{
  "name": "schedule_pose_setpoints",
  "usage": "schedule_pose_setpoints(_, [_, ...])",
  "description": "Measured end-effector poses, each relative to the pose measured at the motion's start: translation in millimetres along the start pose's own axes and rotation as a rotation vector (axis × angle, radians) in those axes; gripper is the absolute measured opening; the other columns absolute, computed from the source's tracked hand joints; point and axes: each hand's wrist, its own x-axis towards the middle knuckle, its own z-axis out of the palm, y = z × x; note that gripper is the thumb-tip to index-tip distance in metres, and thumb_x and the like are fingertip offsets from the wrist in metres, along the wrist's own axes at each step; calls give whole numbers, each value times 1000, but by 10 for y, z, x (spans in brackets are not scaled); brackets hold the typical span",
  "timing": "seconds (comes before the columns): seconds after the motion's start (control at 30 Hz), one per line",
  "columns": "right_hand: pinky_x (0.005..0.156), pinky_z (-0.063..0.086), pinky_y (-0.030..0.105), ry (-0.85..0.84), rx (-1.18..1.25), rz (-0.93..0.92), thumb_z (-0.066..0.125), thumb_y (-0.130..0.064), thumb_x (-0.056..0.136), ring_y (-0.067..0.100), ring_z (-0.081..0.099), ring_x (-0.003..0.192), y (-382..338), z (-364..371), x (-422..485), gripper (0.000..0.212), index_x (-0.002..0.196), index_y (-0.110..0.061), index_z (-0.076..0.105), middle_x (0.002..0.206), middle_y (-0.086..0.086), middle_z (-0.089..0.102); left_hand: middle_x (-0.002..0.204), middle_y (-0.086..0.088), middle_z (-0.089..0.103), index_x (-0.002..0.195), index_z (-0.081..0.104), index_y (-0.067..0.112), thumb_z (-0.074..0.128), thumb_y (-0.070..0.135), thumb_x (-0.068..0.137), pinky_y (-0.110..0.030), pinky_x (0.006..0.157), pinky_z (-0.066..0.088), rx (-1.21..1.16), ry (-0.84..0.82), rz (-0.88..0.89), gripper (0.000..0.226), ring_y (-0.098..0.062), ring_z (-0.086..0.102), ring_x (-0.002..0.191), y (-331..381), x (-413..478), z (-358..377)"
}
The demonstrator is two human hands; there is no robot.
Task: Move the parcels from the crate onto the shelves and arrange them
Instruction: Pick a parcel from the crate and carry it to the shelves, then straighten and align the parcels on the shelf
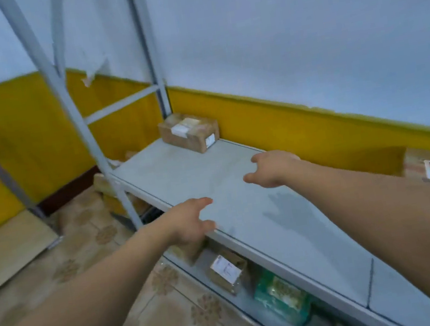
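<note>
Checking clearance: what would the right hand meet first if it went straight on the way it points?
Probably the cardboard parcel at the far end of the shelf; only bare shelf lies between it and the right hand. Depth is unclear, so it might miss.

Both arms reach over grey shelf (pixel 274 226), left hand (pixel 189 220) at its front edge, right hand (pixel 271 168) above its middle, fingers loose; 1 cardboard parcel (pixel 189 131) at far back corner, brown box (pixel 226 271) and green packet (pixel 282 298) on tier below.
</note>
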Motion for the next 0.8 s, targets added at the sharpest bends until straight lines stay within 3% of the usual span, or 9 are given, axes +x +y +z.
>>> schedule_pose_setpoints(0.17, [106,36,43,60,11,-224,42,-68,91,30,40,138,-1392,-292,381,77,152,-24,31,156,5,37,151,2,39,148,33,31,60,51,88,-30,97,39,22,190,-180,69,-18,46,129,-964,-607,-652])
schedule_pose_setpoints(0.27, [104,38,43,67,-8,-347,40,-69,91,29,40,138,-2059,-415,590,78,153,-24,29,156,5,36,149,2,40,146,35,32,60,51,88,-34,102,40,72,250,-264,66,-20,44,130,-1413,-838,-867])
schedule_pose_setpoints(0.47, [99,43,44,46,-7,-494,43,-68,91,29,46,132,-3151,-471,1147,75,151,-24,33,152,4,42,153,-1,32,150,28,29,55,53,90,-43,108,37,208,234,-410,69,-25,35,137,-2169,-836,-1190])
schedule_pose_setpoints(0.67, [86,52,42,31,49,-624,46,-61,91,29,55,118,-3984,-416,2007,61,139,-23,46,139,6,53,148,-2,38,149,30,29,54,47,93,-40,105,39,168,264,-510,63,-24,40,131,-2887,-419,-1609])
schedule_pose_setpoints(0.8, [83,47,40,-36,68,-670,47,-61,91,29,53,121,-4422,-406,2501,62,141,-26,44,138,5,54,149,-1,39,147,34,27,50,51,93,-40,104,40,175,231,-556,61,-24,41,132,-3344,-193,-1856])
